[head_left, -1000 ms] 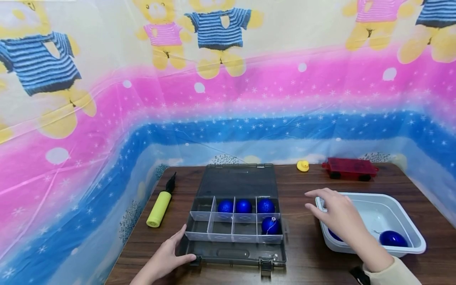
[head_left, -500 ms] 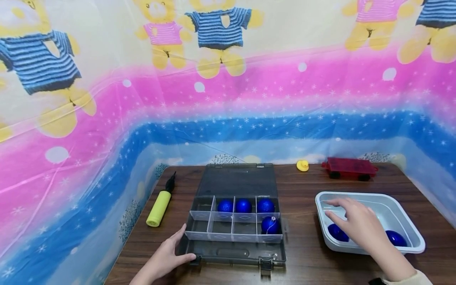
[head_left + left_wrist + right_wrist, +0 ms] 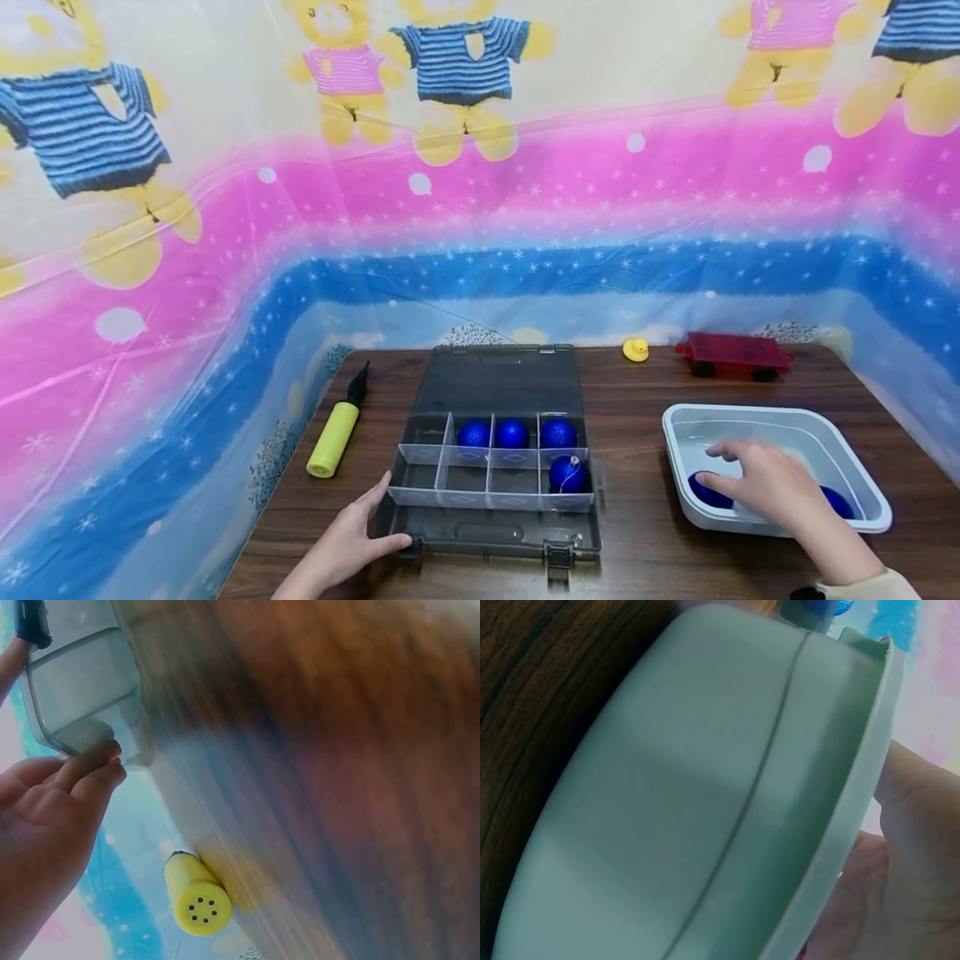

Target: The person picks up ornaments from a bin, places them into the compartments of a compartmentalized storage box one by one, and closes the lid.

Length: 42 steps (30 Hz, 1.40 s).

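In the head view my left hand rests against the front left corner of a translucent grey compartment box, fingers extended along its side and thumb on its front edge. The left wrist view shows those fingers touching the box wall. Blue ball ornaments fill three back-row cells; another blue ornament with a white string sits front right. My right hand reaches into a white plastic tub, fingers spread, thumb overlapping a blue ball. A second ball is partly hidden behind the hand.
A yellow hand pump with a black nozzle lies left of the box. Along the table's back edge stand a yellow rubber duck and a red toy wagon. The box lid lies back behind the cells. A printed cloth hangs behind.
My right hand has moved right and down from the tub's left rim into the tub, its thumb now at the left ball. The left hand has stayed at the box corner.
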Each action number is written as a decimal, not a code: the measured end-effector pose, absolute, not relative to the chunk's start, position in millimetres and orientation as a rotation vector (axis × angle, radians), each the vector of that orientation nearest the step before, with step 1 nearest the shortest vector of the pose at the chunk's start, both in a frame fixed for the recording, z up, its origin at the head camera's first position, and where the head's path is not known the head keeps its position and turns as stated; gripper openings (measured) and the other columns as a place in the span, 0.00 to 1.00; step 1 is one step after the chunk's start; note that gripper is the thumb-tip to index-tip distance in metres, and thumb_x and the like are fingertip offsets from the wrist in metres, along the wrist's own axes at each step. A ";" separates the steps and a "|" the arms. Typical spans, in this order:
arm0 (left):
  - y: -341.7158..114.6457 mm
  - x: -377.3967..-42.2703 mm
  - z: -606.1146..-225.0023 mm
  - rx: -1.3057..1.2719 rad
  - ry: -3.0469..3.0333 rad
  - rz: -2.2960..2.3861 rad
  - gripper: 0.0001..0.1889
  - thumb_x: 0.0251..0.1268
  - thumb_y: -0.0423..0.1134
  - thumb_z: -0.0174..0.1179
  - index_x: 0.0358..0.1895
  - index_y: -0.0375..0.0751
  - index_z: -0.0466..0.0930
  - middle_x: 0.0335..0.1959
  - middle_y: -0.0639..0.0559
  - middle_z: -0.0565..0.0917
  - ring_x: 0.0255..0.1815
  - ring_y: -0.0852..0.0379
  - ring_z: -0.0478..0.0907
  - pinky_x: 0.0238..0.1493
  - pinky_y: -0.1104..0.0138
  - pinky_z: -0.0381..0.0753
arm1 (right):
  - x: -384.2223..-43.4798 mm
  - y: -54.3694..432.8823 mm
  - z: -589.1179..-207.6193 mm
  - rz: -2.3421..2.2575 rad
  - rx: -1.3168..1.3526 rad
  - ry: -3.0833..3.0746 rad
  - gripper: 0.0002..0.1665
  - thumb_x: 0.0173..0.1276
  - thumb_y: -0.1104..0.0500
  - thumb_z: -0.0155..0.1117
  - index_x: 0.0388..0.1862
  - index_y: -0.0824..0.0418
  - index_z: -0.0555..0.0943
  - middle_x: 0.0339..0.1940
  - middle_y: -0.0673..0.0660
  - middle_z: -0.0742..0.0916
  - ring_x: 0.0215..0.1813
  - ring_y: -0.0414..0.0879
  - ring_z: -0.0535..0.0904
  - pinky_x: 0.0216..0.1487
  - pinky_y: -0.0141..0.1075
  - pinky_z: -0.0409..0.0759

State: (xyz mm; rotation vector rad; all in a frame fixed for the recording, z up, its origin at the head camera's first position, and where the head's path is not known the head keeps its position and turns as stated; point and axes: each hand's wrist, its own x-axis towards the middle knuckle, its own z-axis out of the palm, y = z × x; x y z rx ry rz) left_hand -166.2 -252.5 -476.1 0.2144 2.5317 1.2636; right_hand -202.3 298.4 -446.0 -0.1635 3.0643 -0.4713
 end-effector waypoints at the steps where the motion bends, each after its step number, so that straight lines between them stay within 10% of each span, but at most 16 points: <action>1: -252.6 -166.0 -476.2 0.219 2.532 1.261 0.49 0.59 0.47 0.69 0.75 0.28 0.48 0.71 0.26 0.53 0.66 0.29 0.61 0.60 0.45 0.68 | -202.9 298.9 -447.0 -0.468 -0.169 3.051 0.39 0.53 0.30 0.68 0.49 0.60 0.84 0.41 0.63 0.86 0.43 0.62 0.80 0.38 0.60 0.74; 29: -252.7 -167.5 -474.9 0.214 2.539 1.247 0.49 0.59 0.47 0.68 0.75 0.28 0.48 0.71 0.26 0.53 0.66 0.29 0.61 0.60 0.44 0.68 | -199.7 297.0 -442.4 -0.512 -0.135 3.021 0.43 0.55 0.29 0.65 0.56 0.62 0.81 0.44 0.67 0.84 0.46 0.65 0.80 0.40 0.61 0.76; 37: -252.5 -169.1 -476.4 0.222 2.542 1.245 0.49 0.59 0.48 0.68 0.75 0.29 0.48 0.72 0.27 0.53 0.66 0.30 0.61 0.60 0.45 0.67 | -194.4 290.7 -433.8 -0.532 -0.189 3.282 0.40 0.56 0.33 0.68 0.57 0.62 0.80 0.33 0.58 0.85 0.28 0.47 0.75 0.28 0.48 0.75; 42: -252.1 -167.6 -475.7 0.215 2.533 1.244 0.49 0.59 0.47 0.68 0.75 0.28 0.48 0.71 0.26 0.53 0.66 0.29 0.61 0.60 0.44 0.68 | -189.6 275.7 -426.3 -0.552 -0.227 3.397 0.41 0.55 0.31 0.67 0.56 0.60 0.81 0.44 0.65 0.85 0.32 0.49 0.77 0.30 0.50 0.75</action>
